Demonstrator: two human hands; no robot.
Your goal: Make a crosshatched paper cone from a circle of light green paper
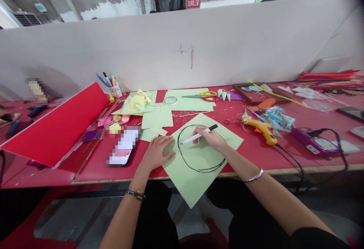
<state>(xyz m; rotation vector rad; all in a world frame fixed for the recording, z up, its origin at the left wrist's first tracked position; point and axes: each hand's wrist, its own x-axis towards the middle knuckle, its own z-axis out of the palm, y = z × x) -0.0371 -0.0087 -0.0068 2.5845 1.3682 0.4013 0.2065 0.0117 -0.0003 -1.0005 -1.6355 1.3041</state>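
A light green sheet (191,188) lies turned cornerwise on the red table, its near corner hanging past the front edge. A black circle, doubled in places, is drawn on it. My right hand (209,137) holds a white marker (195,138) with a black end, pinched between the fingers; its tip points left, just inside the circle's left side. My left hand (159,152) lies flat with fingers spread, partly on the sheet's left side and holding nothing. Left of it is a phone (124,146).
Behind the sheet are green paper pieces (157,117), scissors (209,96) and a metal ring (170,100). A yellow glue gun (263,128), its cord and a purple device (314,141) lie right. A red board (62,127) leans left; a hand (5,113) shows at far left.
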